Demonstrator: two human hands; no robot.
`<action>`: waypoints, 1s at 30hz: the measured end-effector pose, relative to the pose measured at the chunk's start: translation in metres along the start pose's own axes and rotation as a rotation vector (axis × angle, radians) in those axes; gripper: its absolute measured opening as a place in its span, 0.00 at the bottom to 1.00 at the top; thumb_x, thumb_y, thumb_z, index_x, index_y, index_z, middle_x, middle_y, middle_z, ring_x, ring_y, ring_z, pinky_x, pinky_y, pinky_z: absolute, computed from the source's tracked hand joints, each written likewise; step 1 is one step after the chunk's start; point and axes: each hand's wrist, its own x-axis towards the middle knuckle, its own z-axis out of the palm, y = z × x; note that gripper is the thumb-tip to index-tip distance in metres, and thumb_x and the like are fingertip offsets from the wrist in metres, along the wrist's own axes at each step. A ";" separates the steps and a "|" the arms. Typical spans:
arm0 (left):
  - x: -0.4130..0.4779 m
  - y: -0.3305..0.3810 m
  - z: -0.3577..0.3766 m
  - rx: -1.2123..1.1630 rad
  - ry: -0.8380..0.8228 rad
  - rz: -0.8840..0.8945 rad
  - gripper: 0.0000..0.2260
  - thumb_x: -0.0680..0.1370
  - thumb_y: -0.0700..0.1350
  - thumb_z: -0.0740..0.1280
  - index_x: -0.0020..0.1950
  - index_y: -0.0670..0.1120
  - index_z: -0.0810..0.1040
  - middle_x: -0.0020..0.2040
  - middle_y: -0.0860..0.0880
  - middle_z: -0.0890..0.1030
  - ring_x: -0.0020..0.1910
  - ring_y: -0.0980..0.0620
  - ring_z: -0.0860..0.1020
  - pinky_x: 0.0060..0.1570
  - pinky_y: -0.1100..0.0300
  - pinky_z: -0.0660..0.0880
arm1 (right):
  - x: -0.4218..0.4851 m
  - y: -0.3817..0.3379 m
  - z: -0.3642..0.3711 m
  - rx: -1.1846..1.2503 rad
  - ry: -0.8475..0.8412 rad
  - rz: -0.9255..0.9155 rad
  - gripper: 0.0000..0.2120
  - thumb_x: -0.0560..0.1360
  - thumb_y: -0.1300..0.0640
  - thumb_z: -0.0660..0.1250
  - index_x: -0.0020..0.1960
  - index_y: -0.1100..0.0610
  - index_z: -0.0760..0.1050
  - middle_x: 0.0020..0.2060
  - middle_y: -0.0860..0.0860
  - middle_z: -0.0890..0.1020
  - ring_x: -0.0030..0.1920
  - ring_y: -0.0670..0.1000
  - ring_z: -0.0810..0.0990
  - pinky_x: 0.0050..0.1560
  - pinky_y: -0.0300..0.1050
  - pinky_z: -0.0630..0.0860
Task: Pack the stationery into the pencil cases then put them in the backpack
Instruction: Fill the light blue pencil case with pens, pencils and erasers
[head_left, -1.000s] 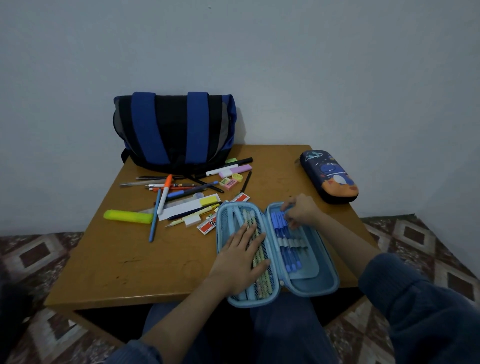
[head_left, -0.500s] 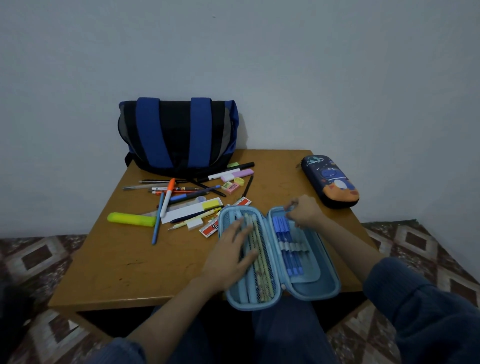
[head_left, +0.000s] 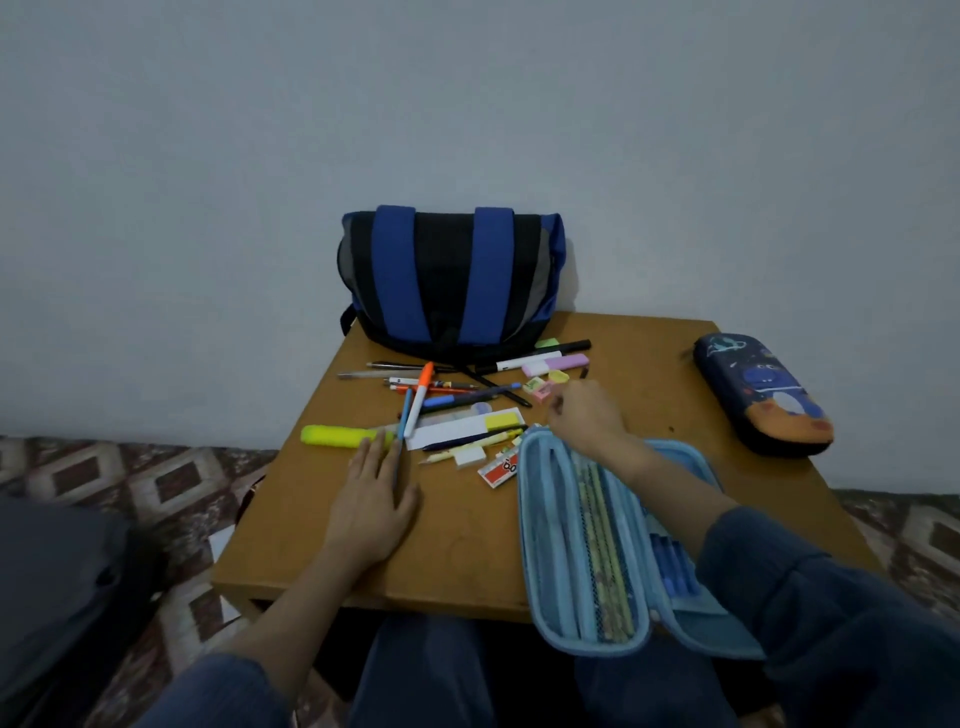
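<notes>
One pencil case (head_left: 587, 545): open, near right of my table (head_left: 467, 561), long axis pointing away from me.
Left hand (head_left: 371, 499): flat, fingers straight, touching yellow highlighter (head_left: 337, 435).
Right hand (head_left: 587, 415): curled over case's far end; I cannot tell its hold.

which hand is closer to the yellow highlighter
Left. The left hand lies flat, fingertips at the right end of the yellow highlighter; the right hand is further right, by the blue pencil case.

Dark blue sleeves (head_left: 831, 613) above bare forearms (head_left: 670, 478), dark blue trousers (head_left: 415, 670)
</notes>
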 end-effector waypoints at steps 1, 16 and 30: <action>0.001 0.001 0.000 -0.004 0.001 0.004 0.30 0.80 0.58 0.54 0.77 0.50 0.47 0.78 0.52 0.44 0.76 0.52 0.42 0.73 0.55 0.51 | 0.005 -0.007 0.003 -0.009 -0.004 -0.013 0.11 0.76 0.61 0.59 0.45 0.62 0.80 0.44 0.58 0.82 0.43 0.58 0.79 0.35 0.46 0.71; -0.002 -0.001 -0.001 -0.073 0.092 0.062 0.29 0.78 0.57 0.58 0.76 0.51 0.54 0.76 0.50 0.56 0.74 0.51 0.52 0.68 0.57 0.63 | 0.057 -0.079 0.051 -0.171 -0.178 -0.186 0.21 0.75 0.64 0.61 0.68 0.59 0.69 0.61 0.58 0.73 0.60 0.59 0.74 0.53 0.49 0.73; -0.001 -0.001 -0.002 -0.114 0.096 0.080 0.29 0.77 0.58 0.60 0.75 0.49 0.56 0.77 0.54 0.46 0.74 0.54 0.52 0.59 0.61 0.72 | 0.064 -0.075 0.056 -0.257 -0.200 -0.175 0.16 0.76 0.63 0.61 0.64 0.60 0.71 0.59 0.59 0.72 0.57 0.59 0.75 0.50 0.49 0.73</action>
